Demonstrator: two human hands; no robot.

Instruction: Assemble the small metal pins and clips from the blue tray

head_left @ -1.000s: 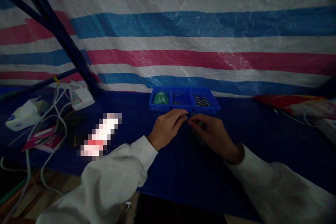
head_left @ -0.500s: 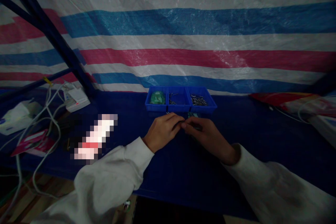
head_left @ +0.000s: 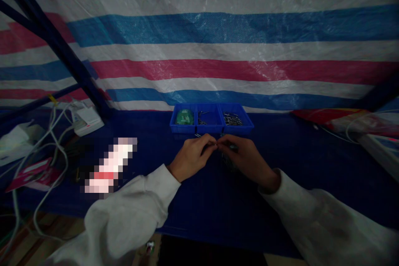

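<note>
My left hand (head_left: 193, 154) and my right hand (head_left: 246, 156) meet fingertip to fingertip over the blue table (head_left: 199, 212). Both are closed in a pinch on something too small to make out. Just behind them stands a blue tray (head_left: 209, 130) with three compartments. Its left one holds a green bundle (head_left: 185, 117), the middle one a few thin metal pieces (head_left: 202, 118), the right one a pile of small metal pieces (head_left: 233, 119). A thin metal piece (head_left: 198, 136) shows behind my left hand. Something dark and greenish lies partly hidden under my right hand.
On the left are white cables (head_left: 64, 149), a white power strip (head_left: 89, 119), a pink packet (head_left: 34, 174) and a pixelated bright object (head_left: 109, 166). A red bag (head_left: 324, 116) lies at the back right. A striped sheet (head_left: 218, 29) hangs behind the table.
My fingertips are still together, and my right hand has shifted slightly, with its fingers more bent. The whole view has moved a little, so the tray appears slightly further left.
</note>
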